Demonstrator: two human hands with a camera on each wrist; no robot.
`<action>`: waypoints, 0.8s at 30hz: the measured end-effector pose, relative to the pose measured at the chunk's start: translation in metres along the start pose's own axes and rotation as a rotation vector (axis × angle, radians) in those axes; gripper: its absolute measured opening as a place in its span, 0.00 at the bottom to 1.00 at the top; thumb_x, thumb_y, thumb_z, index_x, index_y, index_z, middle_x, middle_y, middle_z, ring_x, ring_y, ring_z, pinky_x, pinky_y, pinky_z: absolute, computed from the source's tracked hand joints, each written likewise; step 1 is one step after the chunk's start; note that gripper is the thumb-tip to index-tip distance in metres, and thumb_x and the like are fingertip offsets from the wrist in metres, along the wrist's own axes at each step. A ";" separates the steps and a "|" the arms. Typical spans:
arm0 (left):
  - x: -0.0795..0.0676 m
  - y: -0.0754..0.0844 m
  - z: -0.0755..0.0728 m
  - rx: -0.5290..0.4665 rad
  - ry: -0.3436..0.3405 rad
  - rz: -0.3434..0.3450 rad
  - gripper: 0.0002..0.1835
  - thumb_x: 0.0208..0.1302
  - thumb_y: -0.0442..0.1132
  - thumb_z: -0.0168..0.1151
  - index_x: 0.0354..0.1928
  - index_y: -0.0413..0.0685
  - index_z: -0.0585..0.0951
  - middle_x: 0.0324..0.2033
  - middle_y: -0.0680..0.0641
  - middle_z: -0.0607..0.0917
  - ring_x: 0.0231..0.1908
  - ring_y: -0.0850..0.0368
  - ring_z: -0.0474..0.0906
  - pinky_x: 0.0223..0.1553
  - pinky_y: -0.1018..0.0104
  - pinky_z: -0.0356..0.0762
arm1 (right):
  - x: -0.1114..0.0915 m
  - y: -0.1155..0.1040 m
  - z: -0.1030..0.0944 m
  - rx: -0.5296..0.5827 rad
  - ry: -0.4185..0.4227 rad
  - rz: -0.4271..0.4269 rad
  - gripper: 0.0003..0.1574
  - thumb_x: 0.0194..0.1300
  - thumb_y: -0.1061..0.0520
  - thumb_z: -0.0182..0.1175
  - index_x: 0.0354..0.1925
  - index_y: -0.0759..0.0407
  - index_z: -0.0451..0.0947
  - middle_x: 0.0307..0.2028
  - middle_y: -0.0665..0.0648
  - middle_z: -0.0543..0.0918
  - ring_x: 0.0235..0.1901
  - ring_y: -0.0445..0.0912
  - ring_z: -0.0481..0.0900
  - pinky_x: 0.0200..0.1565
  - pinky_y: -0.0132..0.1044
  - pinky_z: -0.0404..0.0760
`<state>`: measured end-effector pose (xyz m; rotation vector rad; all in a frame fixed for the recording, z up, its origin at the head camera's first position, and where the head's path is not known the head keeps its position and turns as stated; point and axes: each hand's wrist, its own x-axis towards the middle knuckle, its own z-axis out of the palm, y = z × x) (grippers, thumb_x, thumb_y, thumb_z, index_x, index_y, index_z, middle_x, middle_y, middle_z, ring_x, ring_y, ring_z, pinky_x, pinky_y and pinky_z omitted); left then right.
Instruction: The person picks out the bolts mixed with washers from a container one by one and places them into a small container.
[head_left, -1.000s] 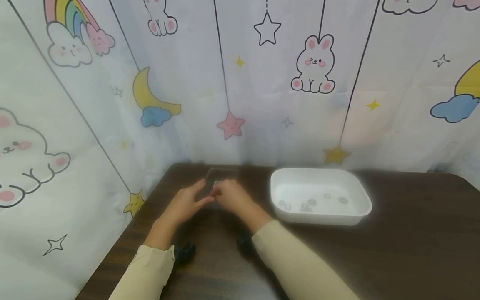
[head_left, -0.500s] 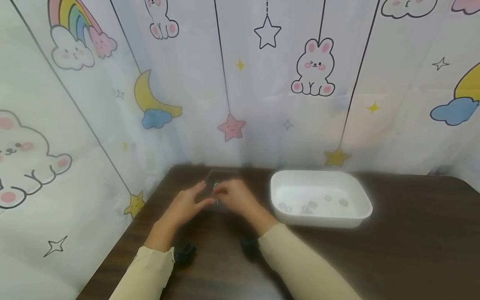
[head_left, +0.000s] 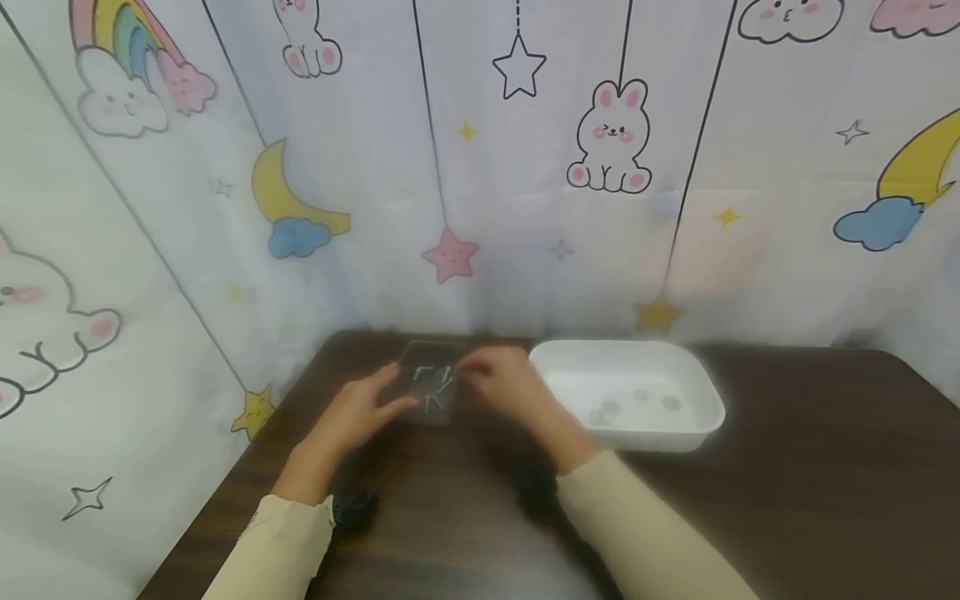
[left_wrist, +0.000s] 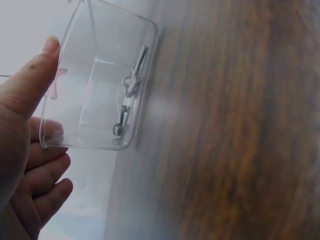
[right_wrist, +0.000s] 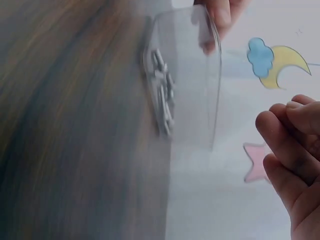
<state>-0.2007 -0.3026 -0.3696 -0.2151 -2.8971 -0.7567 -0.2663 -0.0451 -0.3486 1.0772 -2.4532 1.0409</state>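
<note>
A clear plastic box (left_wrist: 107, 35) stands on the dark table, with several small metal bolts (left_wrist: 134, 82) lying on its bottom. My left hand (head_left: 352, 417) holds the box at its left side, the thumb and the fingers set against its walls. Just right of the box, my right hand (head_left: 510, 383) is raised, apart from it. Its fingers are loosely bent with the thumb near the fingertips in the right wrist view, and nothing shows between them.
A white rectangular tub (head_left: 708, 408) stands to the right of the box, with several small ring-shaped pieces (head_left: 671, 403) on its floor. The right hand overlaps the tub's left end. A printed white curtain (head_left: 360, 108) hangs behind the table (head_left: 810, 475).
My right hand has moved from over the box to the right, towards the tub, uncovering the bolts. The left hand stays at the box. The head view has shifted slightly.
</note>
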 end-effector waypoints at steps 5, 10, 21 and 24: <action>0.000 -0.002 -0.002 0.019 0.002 0.019 0.44 0.62 0.66 0.60 0.70 0.41 0.68 0.70 0.39 0.67 0.68 0.38 0.66 0.68 0.40 0.64 | -0.013 0.020 -0.020 -0.083 0.045 -0.011 0.08 0.62 0.61 0.66 0.40 0.53 0.87 0.41 0.51 0.89 0.43 0.46 0.86 0.51 0.40 0.83; 0.000 -0.006 -0.003 0.039 -0.004 0.015 0.44 0.62 0.67 0.59 0.70 0.42 0.68 0.71 0.39 0.67 0.68 0.37 0.66 0.68 0.39 0.64 | -0.028 0.040 -0.043 -0.131 0.068 -0.004 0.07 0.62 0.62 0.65 0.39 0.57 0.87 0.40 0.55 0.89 0.43 0.51 0.86 0.52 0.46 0.83; -0.005 -0.013 -0.012 0.072 -0.011 0.008 0.46 0.63 0.68 0.56 0.71 0.39 0.66 0.72 0.37 0.65 0.70 0.36 0.62 0.69 0.38 0.60 | -0.052 0.081 -0.074 -0.195 -0.060 0.170 0.11 0.67 0.55 0.62 0.43 0.59 0.86 0.40 0.58 0.89 0.43 0.54 0.85 0.51 0.52 0.82; -0.006 -0.012 -0.015 0.089 -0.007 0.012 0.46 0.65 0.67 0.55 0.72 0.38 0.64 0.73 0.37 0.62 0.71 0.36 0.59 0.70 0.38 0.59 | -0.057 0.087 -0.080 -0.201 -0.045 0.192 0.11 0.67 0.55 0.62 0.43 0.59 0.86 0.41 0.58 0.89 0.44 0.55 0.85 0.51 0.53 0.82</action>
